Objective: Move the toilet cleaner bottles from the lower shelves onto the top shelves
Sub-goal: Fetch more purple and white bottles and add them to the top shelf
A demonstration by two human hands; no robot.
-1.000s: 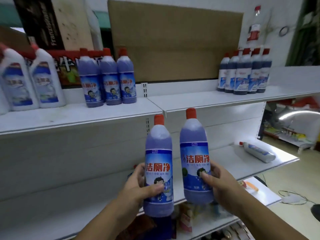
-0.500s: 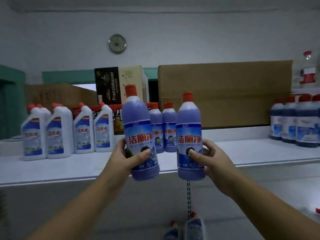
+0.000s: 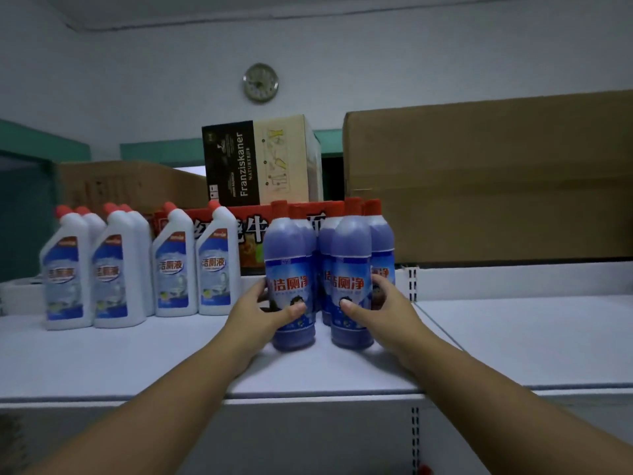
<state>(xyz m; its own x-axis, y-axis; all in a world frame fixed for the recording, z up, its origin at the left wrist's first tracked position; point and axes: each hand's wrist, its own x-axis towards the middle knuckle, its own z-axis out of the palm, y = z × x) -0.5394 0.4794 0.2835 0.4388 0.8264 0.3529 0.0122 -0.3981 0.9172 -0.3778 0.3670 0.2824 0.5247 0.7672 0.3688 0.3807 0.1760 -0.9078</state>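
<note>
Set down upright on the white metal top shelf (image 3: 513,337), roughly midway between its front edge and back edge: two tall purple plastic toilet cleaner bottles with red caps and blue-and-white labels, the left bottle (image 3: 291,248) and the right bottle (image 3: 351,252), side by side with a narrow gap between. Wrapped around the left bottle, the left grip (image 3: 260,313), thumb across the front of the label, fingers round the far side. Wrapped likewise around the right bottle, the right grip (image 3: 380,310). Both bases seemingly down on the shelf, the left one possibly leaning a little.

Directly behind, touching or nearly so: more purple bottles of the same kind (image 3: 382,241). Toward the left end of the shelf, well apart: a row of white angled-neck plastic bottles with red caps (image 3: 174,265). Along the back edge: a red printed carton (image 3: 253,228), a black-and-beige cardboard box (image 3: 260,162) on top of it, a large brown cardboard box (image 3: 479,180) to the right.

Likely to go wrong from here: letting go sharply, or pushing deeper while letting go, enough to knock these tall, narrow bottles into the cluster behind and topple several. Also possible: far-side fingers caught against a rear bottle, dragging something over toward the front edge on the way out.
</note>
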